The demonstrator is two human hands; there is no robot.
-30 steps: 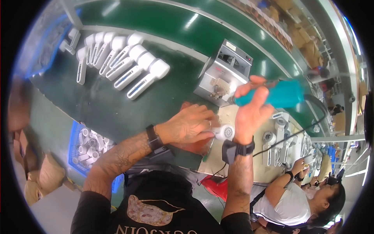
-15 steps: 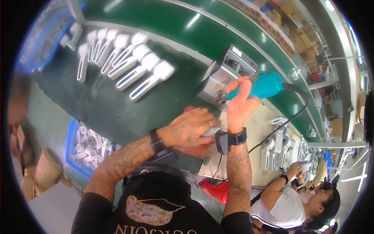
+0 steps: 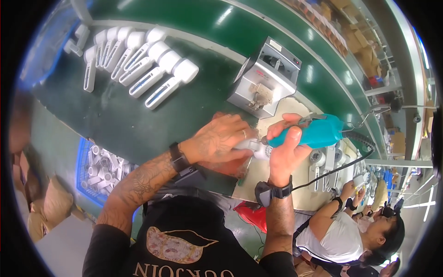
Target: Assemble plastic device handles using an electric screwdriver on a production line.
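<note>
Gripping a smooth teal driver [image 3: 325, 132] — right fingers [image 3: 280, 129] wrapped, left fingers [image 3: 239, 135] closed on a vented white part [image 3: 261, 152]

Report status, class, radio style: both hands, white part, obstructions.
Left hand gripping white part. Right hand gripping teal driver. Driver tip close to part, contact unclear. Right hand and driver partly blocking view.

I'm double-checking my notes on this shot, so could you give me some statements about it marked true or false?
1. The right hand grips a teal power tool. True.
2. The left hand lies open and empty. False: the left hand holds a whitish part.
3. The silver machine stands beyond both hands. True.
4. The lower-left blue crate holds red pieces. False: the lower-left blue crate holds white and grey pieces.
</note>
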